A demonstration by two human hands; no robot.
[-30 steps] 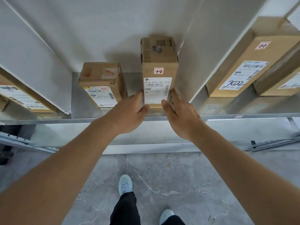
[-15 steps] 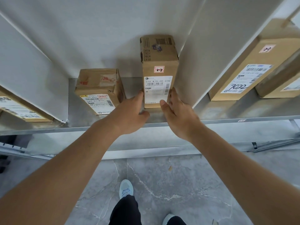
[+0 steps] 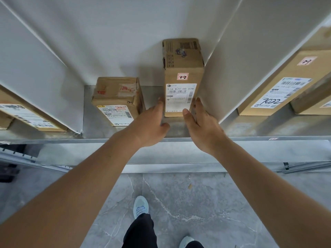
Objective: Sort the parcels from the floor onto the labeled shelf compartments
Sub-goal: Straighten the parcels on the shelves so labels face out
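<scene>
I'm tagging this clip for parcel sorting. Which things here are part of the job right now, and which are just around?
In the job: tall parcel marked 2-2, left hand and right hand at its sides, shelf.

Just around: shorter parcel beside it, parcel marked 7022 in the next compartment, shoes.

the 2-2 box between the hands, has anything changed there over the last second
Little has changed. The left hand and right hand stay at the tall box marked 2-2, fingers along its lower sides, the right thumb on its front. The box stands in the same spot by the divider. The short box beside it has not moved.
</scene>
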